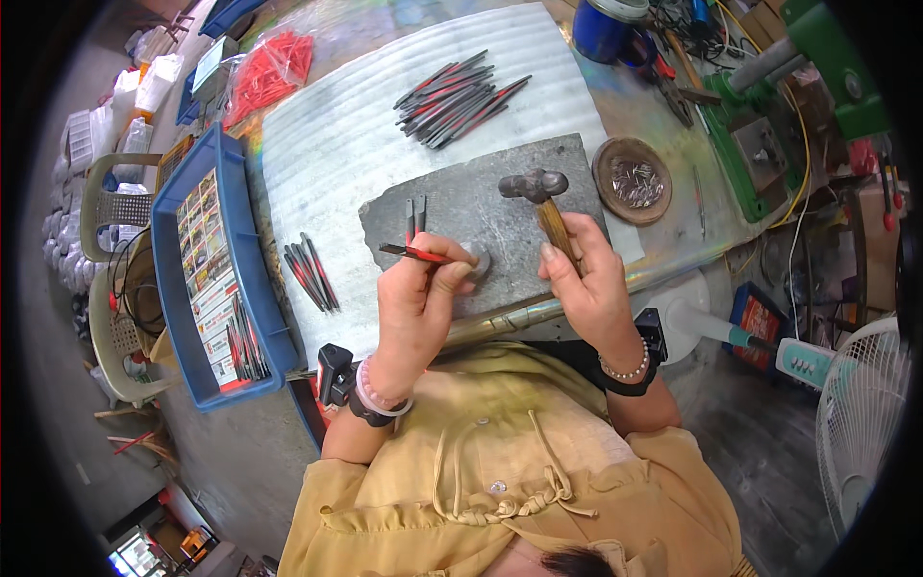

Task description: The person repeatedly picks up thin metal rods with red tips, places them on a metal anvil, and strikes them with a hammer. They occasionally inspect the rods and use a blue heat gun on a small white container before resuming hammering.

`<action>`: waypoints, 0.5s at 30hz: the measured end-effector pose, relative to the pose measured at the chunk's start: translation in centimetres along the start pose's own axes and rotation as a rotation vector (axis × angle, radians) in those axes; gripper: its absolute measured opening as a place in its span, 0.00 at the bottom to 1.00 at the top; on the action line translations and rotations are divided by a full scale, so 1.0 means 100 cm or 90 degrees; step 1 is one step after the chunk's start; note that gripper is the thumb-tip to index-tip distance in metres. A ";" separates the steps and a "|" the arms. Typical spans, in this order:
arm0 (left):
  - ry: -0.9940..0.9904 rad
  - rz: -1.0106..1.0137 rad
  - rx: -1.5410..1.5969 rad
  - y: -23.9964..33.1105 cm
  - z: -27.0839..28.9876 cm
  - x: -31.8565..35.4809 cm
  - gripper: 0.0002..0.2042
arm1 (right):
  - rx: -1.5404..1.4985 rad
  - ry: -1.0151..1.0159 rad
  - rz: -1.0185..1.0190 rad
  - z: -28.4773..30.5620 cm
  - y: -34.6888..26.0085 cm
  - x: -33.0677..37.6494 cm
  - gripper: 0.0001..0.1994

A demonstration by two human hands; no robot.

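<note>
My left hand [420,293] pinches a slim black-and-red stick-like tool [413,252] over a grey stone slab [461,197]. Beside its fingertips, a small round grey piece [482,260] sits on the slab. Two similar black-and-red pieces [415,213] lie on the stone just beyond that hand. My right hand [588,284] is closed around the wooden handle of a hammer [535,186]. The hammer's dark metal head is over the right part of the slab. Right of the slab, a round brown dish [632,181] holds many small metal pins.
A pile of black-and-red pieces [457,101] lies on white foam sheeting [336,125], with a smaller group [311,274] at left. A blue tray [173,288] holds more. Red parts fill a plastic bag [274,72]. At right stand a green press [760,154] and a fan [856,413].
</note>
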State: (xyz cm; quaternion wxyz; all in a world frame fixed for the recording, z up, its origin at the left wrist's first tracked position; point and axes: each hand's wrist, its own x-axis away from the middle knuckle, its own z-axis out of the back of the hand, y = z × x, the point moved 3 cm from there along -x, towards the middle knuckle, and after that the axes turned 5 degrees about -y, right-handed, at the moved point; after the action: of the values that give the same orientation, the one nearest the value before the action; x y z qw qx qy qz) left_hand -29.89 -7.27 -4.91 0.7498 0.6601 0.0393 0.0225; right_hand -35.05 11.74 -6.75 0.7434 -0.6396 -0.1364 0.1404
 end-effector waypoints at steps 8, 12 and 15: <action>-0.036 0.004 -0.034 0.000 0.002 0.000 0.02 | 0.023 -0.025 0.015 0.000 0.000 0.000 0.14; -0.047 0.005 -0.052 0.003 0.001 -0.001 0.02 | 0.038 -0.019 0.023 0.000 -0.003 -0.001 0.14; -0.030 0.026 -0.042 0.004 0.002 -0.003 0.01 | 0.036 -0.015 0.026 0.000 -0.005 -0.001 0.13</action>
State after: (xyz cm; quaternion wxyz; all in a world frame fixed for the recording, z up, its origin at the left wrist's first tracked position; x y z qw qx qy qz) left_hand -30.13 -7.46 -4.49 0.7711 0.6363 0.0076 0.0233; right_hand -35.13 11.57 -6.22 0.7563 -0.6194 -0.1285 0.1668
